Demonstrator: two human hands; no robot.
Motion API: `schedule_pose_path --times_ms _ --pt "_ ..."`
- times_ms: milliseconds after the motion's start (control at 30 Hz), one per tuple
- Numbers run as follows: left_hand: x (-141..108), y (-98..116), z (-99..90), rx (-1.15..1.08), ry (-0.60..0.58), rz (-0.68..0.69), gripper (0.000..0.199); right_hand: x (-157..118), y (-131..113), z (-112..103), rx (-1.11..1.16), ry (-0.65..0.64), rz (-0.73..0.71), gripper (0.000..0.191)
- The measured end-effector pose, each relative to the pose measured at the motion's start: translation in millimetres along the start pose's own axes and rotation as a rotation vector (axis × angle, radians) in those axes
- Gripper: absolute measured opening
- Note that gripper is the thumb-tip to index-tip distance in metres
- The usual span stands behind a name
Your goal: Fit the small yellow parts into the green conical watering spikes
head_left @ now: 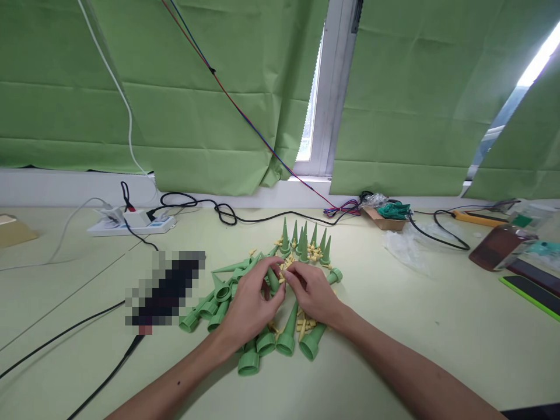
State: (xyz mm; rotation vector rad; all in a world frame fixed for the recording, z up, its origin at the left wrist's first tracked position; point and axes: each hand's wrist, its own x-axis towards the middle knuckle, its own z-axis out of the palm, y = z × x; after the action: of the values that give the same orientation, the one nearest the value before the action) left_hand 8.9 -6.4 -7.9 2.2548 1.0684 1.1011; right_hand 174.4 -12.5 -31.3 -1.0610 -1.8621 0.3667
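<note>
My left hand (258,291) is closed round a green cone (273,281), which tilts with its narrow part between thumb and fingers. Against it, my right hand (312,289) pinches a small yellow piece (282,276) at the cone's side. Green cones lie heaped under and left of my hands, among them one with its open base towards me (248,363). Behind my hands several cones stand upright (304,242), with small yellow pieces (314,252) among them. More yellow pieces (305,324) lie below my right wrist.
On the left are a power strip (135,224), black cables and a pixelated dark object (168,289). A small cardboard box (382,219), clear plastic (406,251), a bottle with dark liquid (499,248) and a green-edged phone (534,296) are on the right. Green curtains (196,105) hang behind the table.
</note>
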Motion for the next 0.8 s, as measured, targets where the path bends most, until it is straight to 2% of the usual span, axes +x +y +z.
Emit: schedule_pose_path --times_ms 267,467,667,800 --pt "-1.2 0.7 0.2 -0.013 -0.017 0.003 0.031 1.0 1.7 2.0 -0.053 0.011 0.058 0.036" --pt "0.0 1.3 -0.4 -0.001 -0.019 0.004 0.030 0.7 2.1 2.3 -0.057 0.024 0.083 0.038" --pt "1.0 1.2 -0.7 0.005 0.010 -0.012 0.029 -0.2 -1.1 -1.5 -0.001 0.033 0.060 0.023" --pt "0.5 0.4 -0.8 0.009 0.015 -0.016 0.030 -1.5 -2.8 -2.3 0.041 -0.006 0.021 0.017"
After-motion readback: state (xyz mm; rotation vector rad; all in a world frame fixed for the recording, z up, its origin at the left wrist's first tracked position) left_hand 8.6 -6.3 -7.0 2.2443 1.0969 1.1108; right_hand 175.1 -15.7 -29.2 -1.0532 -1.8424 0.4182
